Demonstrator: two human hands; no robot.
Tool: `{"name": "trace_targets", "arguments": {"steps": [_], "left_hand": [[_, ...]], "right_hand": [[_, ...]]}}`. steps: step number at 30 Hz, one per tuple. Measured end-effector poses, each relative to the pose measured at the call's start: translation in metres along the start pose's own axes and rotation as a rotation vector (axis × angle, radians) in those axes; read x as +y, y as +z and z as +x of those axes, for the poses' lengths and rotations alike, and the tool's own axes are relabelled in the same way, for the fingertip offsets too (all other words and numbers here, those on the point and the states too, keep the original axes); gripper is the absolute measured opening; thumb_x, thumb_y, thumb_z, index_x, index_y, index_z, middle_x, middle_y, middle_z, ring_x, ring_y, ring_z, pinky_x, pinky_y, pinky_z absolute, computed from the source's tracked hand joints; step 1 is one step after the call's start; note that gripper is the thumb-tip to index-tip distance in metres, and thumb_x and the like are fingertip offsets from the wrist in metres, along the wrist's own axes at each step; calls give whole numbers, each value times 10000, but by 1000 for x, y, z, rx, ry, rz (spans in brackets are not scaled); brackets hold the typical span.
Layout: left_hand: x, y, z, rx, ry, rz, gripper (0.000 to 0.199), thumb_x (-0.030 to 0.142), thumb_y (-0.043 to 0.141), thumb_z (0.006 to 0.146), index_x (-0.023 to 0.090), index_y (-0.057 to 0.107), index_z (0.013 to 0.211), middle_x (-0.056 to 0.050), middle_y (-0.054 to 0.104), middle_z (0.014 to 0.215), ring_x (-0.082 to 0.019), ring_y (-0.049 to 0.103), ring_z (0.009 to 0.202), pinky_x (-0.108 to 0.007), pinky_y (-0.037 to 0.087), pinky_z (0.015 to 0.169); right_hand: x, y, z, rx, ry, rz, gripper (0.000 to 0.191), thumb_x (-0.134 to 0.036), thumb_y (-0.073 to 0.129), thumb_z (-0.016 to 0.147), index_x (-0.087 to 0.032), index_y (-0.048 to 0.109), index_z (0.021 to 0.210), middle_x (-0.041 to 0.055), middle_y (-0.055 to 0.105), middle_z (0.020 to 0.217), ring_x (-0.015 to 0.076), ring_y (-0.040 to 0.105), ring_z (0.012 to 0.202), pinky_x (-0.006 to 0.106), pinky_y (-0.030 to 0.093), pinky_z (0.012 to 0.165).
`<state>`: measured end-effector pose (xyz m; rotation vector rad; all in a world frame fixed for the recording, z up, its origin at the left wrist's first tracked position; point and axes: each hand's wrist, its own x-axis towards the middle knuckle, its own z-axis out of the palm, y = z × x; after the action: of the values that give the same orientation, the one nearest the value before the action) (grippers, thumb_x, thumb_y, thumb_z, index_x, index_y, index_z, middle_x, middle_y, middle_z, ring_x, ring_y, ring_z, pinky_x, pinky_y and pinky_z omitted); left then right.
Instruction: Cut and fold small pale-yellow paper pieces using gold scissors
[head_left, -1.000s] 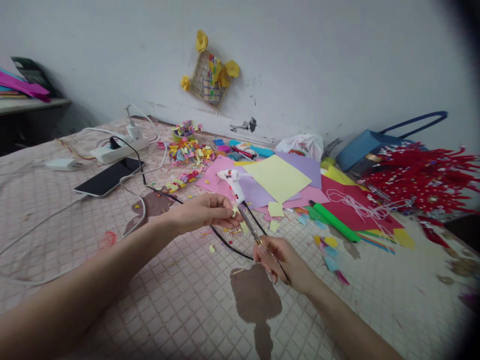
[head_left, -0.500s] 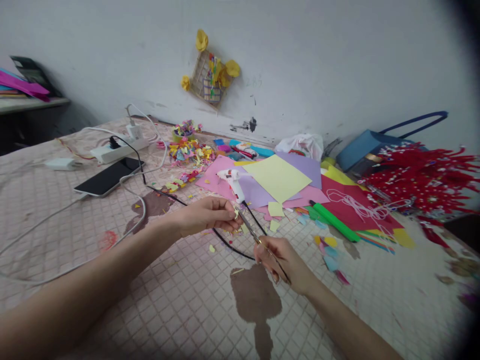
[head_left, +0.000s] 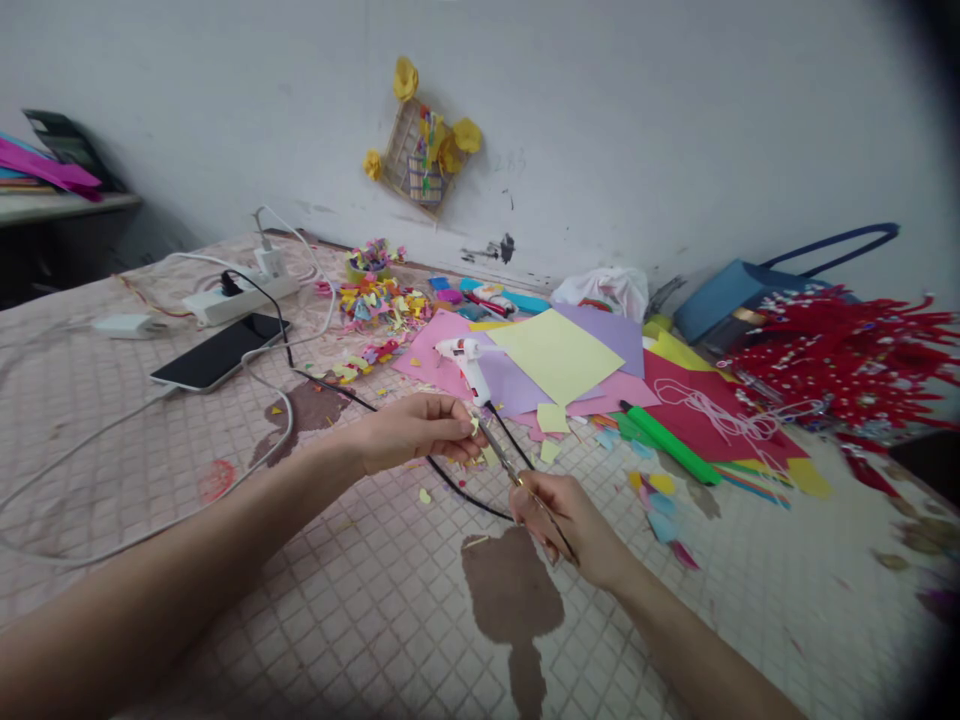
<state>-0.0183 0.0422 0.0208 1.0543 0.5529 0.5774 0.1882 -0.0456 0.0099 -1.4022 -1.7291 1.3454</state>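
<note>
My left hand [head_left: 424,435] is closed in a pinch on a small pale yellow paper piece [head_left: 474,425], most of it covered by the fingertips. From the right, my right hand [head_left: 559,515] grips a pair of slim metal scissors [head_left: 504,460], whose narrow tips reach up to that paper. How far the blades are parted is too small to tell. Just beyond the fingers, a white glue gun [head_left: 469,368] lies on coloured paper sheets. A pale yellow sheet [head_left: 559,355] and a smaller yellow square [head_left: 553,418] are close by.
Black glue-gun cable [head_left: 469,495] passes under my hands. Left are a phone [head_left: 221,352] and power strip [head_left: 240,298]. Paper scraps [head_left: 382,303] lie at the back; a green marker [head_left: 671,442], white string [head_left: 727,410], red decorations [head_left: 840,350] and blue bag [head_left: 727,295] at right.
Both hands stay nearly where they were, with the scissor tips still at the small paper piece. The whole view has shifted very slightly.
</note>
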Motion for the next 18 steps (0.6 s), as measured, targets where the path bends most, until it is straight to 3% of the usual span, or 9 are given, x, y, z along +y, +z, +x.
{"name": "trace_targets", "arguments": {"steps": [4,10,18], "left_hand": [[1,-1,0,-12,8,11,119,190,631,747,109,544,745,-43,661,781,-94,628,691,-225,470,681],[1,-4,0,-89,-14,45,98,175,618,757,109,546,756,-44,657,802,-97,632,725,-223,472,688],[2,-8,0,-149,-23,46,82,158,610,759,111,545,739,-60,669,831,-108,637,760,-235,479,719]], "right_hand": [[1,0,0,-5,6,32,386,-496,446,823,-164,458,625,-76,372,406,47,324,331,156,243,336],[1,-6,0,-121,-1,87,413,-535,421,819,-154,504,684,-71,389,447,47,340,342,162,285,359],[-2,-11,0,-133,8,42,506,-635,399,770,-152,488,650,-79,357,424,42,319,312,169,273,333]]}}
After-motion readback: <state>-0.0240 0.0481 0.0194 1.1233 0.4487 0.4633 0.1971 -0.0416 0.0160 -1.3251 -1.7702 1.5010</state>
